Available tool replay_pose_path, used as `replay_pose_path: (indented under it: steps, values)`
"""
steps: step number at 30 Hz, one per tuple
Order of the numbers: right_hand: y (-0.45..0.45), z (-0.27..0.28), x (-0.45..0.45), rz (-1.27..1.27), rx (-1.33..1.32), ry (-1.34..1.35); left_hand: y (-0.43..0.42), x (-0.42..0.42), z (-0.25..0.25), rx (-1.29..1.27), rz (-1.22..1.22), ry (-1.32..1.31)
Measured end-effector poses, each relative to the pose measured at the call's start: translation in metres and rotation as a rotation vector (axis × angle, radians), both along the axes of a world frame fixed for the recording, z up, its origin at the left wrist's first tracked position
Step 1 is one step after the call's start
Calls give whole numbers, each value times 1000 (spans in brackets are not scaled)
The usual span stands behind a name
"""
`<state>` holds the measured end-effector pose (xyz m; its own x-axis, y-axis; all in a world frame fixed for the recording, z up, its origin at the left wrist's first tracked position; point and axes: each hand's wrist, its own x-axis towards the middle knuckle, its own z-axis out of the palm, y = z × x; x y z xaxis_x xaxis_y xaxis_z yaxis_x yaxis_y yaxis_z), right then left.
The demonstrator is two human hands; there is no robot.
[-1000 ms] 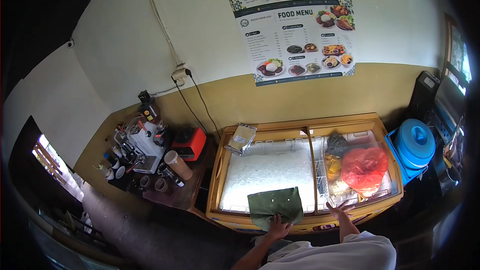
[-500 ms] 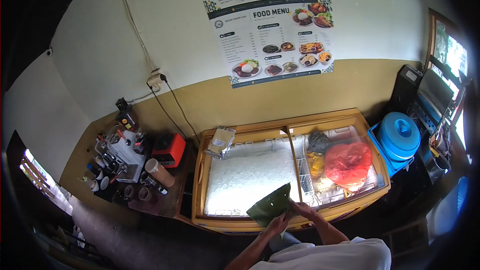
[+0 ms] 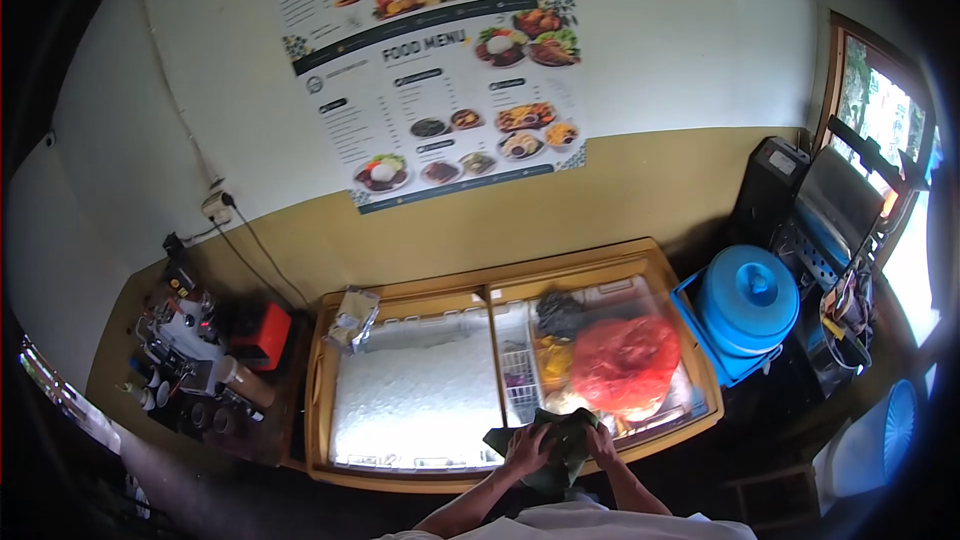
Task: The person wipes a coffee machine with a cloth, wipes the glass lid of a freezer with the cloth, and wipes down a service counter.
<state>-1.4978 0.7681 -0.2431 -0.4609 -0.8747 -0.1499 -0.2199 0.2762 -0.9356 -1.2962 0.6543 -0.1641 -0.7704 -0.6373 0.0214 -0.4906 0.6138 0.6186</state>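
A dark green leaf piece point(image 3: 568, 436), which looks like banana leaf, is held up in front of me over the front edge of a chest freezer point(image 3: 318, 410). My left hand point(image 3: 528, 450) grips its left part, with fingers curled over it. At its right edge, my right hand point(image 3: 602, 446) is closed on the same leaf. The leaf is bent and creased between the hands, and one corner sticks out to the left. Behind it, under the freezer's glass, lie a red plastic bag point(image 3: 625, 365) and a white wire basket point(image 3: 519, 380).
White ice point(image 3: 415, 390) fills the freezer's left half; a silver packet point(image 3: 352, 320) lies on its back left corner. A blue lidded container point(image 3: 748, 295) stands to the right. On the left counter are a coffee machine point(image 3: 190, 340) and a red appliance point(image 3: 262, 335).
My view has turned right. The leaf, spread fairly flat before, is now folded and crumpled. My hands have moved apart to its two sides, in front of the freezer's right half.
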Motion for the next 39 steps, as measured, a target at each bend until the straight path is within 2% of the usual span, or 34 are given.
replay_pose_path:
  steps: [1,2,3,4,5,6,7,9,13,14,17,18,22,25,26,27,30,31,33,37,39]
  values:
    - [-3,19,-18,-32,66,-76,0,-13,-4,-36,33,-40]
    - [-2,38,-34,-69,152,-59,2,-24,-9,-148,35,-53]
    - [-2,75,-43,-104,238,-41,4,-35,-2,-145,39,-146]
    - [-3,41,-61,-136,228,31,2,-47,5,-143,43,-234]
    - [-1,42,-75,-113,249,78,3,-58,11,-139,49,-322]
    - [0,70,-82,-89,270,124,1,-66,-3,-218,107,-254]
    - [0,91,-88,-63,290,170,0,-74,2,-146,138,-244]
    - [-2,99,-102,-15,255,152,-5,-88,14,-4,204,-224]
    - [-12,88,-115,120,151,68,-5,-110,3,54,241,-161]
    - [-13,87,-115,199,78,57,-5,-115,-10,56,307,-122]
    - [-14,109,-112,409,-123,15,-18,-119,-14,236,263,-208]
    - [-18,99,-109,368,-20,112,-12,-122,2,117,303,-130]
    - [-6,115,-128,267,51,121,-32,-115,20,497,183,136]
    - [13,141,-157,222,19,105,-53,-96,40,584,47,131]
    - [18,150,-167,233,43,150,-59,-91,48,594,23,51]
    - [22,159,-178,244,69,196,-55,-91,86,652,-7,82]
    - [23,206,-201,315,91,249,-61,-90,123,773,-27,109]
    - [17,221,-209,345,89,253,-65,-93,136,747,-15,84]
    - [-4,239,-225,376,-26,304,-93,-95,115,630,-28,136]
    - [-52,277,-246,314,-287,377,-121,-118,195,433,92,316]
    - [-73,325,-248,260,-437,508,-129,-126,217,365,96,597]
